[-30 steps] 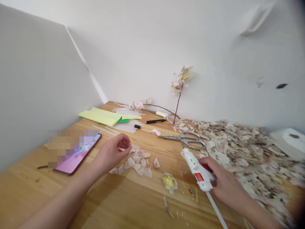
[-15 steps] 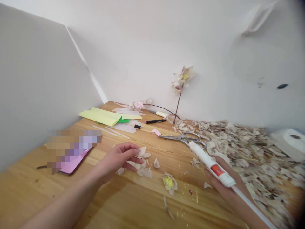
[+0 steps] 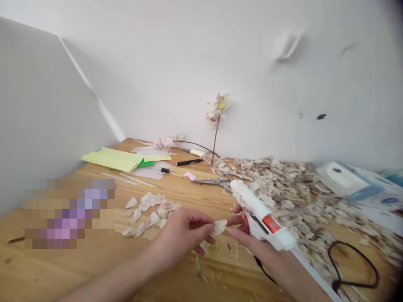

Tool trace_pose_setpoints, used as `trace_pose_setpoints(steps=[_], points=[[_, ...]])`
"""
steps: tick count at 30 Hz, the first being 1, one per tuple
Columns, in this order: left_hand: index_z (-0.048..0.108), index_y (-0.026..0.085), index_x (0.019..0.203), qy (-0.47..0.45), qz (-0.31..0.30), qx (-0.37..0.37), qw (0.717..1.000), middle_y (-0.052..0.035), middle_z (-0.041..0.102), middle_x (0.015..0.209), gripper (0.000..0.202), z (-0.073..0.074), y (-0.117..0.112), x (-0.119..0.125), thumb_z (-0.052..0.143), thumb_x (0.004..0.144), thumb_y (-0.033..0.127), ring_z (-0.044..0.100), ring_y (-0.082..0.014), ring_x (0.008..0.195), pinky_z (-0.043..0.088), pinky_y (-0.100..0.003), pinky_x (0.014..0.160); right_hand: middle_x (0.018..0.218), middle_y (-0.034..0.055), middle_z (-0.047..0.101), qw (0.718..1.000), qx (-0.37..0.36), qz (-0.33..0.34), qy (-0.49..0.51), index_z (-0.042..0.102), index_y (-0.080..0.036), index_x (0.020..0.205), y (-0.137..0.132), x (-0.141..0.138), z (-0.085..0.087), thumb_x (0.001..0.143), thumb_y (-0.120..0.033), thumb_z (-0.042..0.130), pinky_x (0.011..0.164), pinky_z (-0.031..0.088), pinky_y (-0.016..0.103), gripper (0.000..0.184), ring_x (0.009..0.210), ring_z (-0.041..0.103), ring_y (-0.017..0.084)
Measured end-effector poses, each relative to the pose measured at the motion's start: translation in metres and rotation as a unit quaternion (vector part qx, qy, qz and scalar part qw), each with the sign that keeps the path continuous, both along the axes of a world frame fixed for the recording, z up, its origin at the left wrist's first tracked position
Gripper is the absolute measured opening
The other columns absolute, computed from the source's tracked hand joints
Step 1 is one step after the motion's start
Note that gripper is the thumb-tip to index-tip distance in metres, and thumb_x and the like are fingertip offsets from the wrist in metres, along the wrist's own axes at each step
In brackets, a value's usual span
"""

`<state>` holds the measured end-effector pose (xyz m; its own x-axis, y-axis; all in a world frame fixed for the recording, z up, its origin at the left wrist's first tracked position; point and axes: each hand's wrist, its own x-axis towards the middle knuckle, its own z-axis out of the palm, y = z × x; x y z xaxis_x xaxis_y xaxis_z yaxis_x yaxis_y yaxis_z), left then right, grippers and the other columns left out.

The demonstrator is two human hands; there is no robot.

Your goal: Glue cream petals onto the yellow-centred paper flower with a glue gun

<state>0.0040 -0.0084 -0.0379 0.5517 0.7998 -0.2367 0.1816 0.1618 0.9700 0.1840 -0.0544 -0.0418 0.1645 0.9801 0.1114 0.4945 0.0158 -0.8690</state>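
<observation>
My left hand [image 3: 185,233] pinches a pale paper petal [image 3: 218,227] between thumb and fingers, low in the middle of the view. My right hand [image 3: 252,239] grips a white hot glue gun [image 3: 260,214] with an orange label and a glue stick sticking out behind. Its nozzle points up and away toward the scissors, and the right fingertips touch the petal too. Several loose petals [image 3: 151,212] lie on the wooden table [image 3: 78,268] to the left of my hands.
Scissors [image 3: 217,180] lie beyond the glue gun. A wide heap of paper scraps [image 3: 292,193] covers the right side. Yellow and green paper [image 3: 119,159], a black marker [image 3: 189,162], a paper flower on a stem [image 3: 217,109], a white box [image 3: 352,180] and a black cord [image 3: 352,264] are nearby.
My left hand has picked a petal from the pile and carried it right to meet the right hand. The glue gun has come in closer to it. The view has shifted right.
</observation>
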Motion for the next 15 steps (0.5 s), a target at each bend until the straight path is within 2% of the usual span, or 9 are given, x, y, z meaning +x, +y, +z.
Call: trace_pose_setpoints(steps=[3, 6, 9, 11, 12, 13, 14, 15], points=[[0.072, 0.017, 0.083, 0.014, -0.017, 0.012, 1.000, -0.0057, 0.069, 0.072, 0.023, 0.003, -0.003, 0.008, 0.055, 0.075, 0.030, 0.067, -0.0192, 0.073, 0.051, -0.022, 0.051, 0.080, 0.0040, 0.069, 1.000, -0.023, 0.006, 0.018, 0.051, -0.024, 0.091, 0.000, 0.002, 0.003, 0.072, -0.043, 0.060, 0.058, 0.055, 0.034, 0.028, 0.075, 0.066, 0.024], [0.071, 0.017, 0.085, 0.014, -0.025, 0.010, 1.000, -0.0070, 0.070, 0.080, 0.025, 0.005, -0.004, 0.009, 0.054, 0.075, 0.033, 0.067, -0.0198, 0.075, 0.052, -0.024, 0.052, 0.079, 0.0031, 0.068, 0.998, -0.019, -0.005, 0.058, 0.048, -0.024, 0.089, 0.001, 0.006, 0.005, 0.072, -0.035, 0.060, 0.063, 0.055, 0.034, 0.023, 0.075, 0.067, 0.022], [0.067, 0.016, 0.093, 0.025, 0.023, 0.011, 0.999, -0.0081, 0.069, 0.088, 0.031, 0.006, 0.005, 0.002, 0.052, 0.076, 0.037, 0.067, -0.0203, 0.076, 0.052, -0.026, 0.051, 0.075, 0.0027, 0.068, 0.996, 0.026, -0.027, 0.086, 0.049, -0.023, 0.087, 0.005, 0.009, -0.002, 0.069, -0.033, 0.062, 0.061, 0.055, 0.034, 0.025, 0.067, 0.066, 0.020], [0.065, 0.017, 0.094, 0.088, 0.079, 0.073, 0.990, -0.0061, 0.070, 0.078, 0.033, 0.006, 0.018, -0.008, 0.046, 0.079, 0.040, 0.066, -0.0194, 0.070, 0.050, -0.027, 0.053, 0.072, 0.0016, 0.067, 0.992, 0.077, -0.062, 0.083, 0.050, -0.023, 0.086, 0.008, 0.009, -0.008, 0.066, -0.033, 0.064, 0.057, 0.054, 0.033, 0.026, 0.062, 0.065, 0.020], [0.065, 0.017, 0.087, 0.158, 0.112, 0.142, 0.971, -0.0036, 0.067, 0.065, 0.035, 0.006, 0.026, -0.014, 0.041, 0.082, 0.042, 0.065, -0.0183, 0.061, 0.048, -0.027, 0.052, 0.071, 0.0010, 0.067, 0.988, 0.102, -0.083, 0.078, 0.050, -0.024, 0.086, 0.008, 0.009, -0.011, 0.066, -0.032, 0.064, 0.056, 0.054, 0.033, 0.026, 0.062, 0.065, 0.020], [0.064, 0.018, 0.077, 0.261, 0.133, 0.224, 0.929, -0.0016, 0.062, 0.053, 0.038, 0.005, 0.034, -0.021, 0.039, 0.083, 0.045, 0.062, -0.0184, 0.054, 0.044, -0.027, 0.050, 0.070, 0.0003, 0.066, 0.985, 0.124, -0.100, 0.071, 0.050, -0.024, 0.086, 0.009, 0.008, -0.013, 0.065, -0.030, 0.064, 0.056, 0.054, 0.034, 0.026, 0.062, 0.065, 0.020], [0.062, 0.019, 0.069, 0.358, 0.170, 0.299, 0.868, -0.0010, 0.059, 0.048, 0.041, 0.004, 0.042, -0.028, 0.036, 0.084, 0.045, 0.060, -0.0196, 0.052, 0.043, -0.029, 0.050, 0.070, -0.0001, 0.066, 0.981, 0.143, -0.113, 0.062, 0.050, -0.024, 0.087, 0.009, 0.007, -0.015, 0.065, -0.029, 0.064, 0.056, 0.053, 0.034, 0.026, 0.062, 0.065, 0.021], [0.062, 0.018, 0.070, 0.387, 0.191, 0.321, 0.843, -0.0035, 0.060, 0.052, 0.037, 0.003, 0.050, -0.035, 0.037, 0.084, 0.042, 0.061, -0.0233, 0.057, 0.042, -0.031, 0.052, 0.070, -0.0002, 0.065, 0.979, 0.158, -0.121, 0.053, 0.050, -0.024, 0.087, 0.009, 0.006, -0.015, 0.066, -0.028, 0.063, 0.056, 0.053, 0.034, 0.025, 0.061, 0.064, 0.021]])
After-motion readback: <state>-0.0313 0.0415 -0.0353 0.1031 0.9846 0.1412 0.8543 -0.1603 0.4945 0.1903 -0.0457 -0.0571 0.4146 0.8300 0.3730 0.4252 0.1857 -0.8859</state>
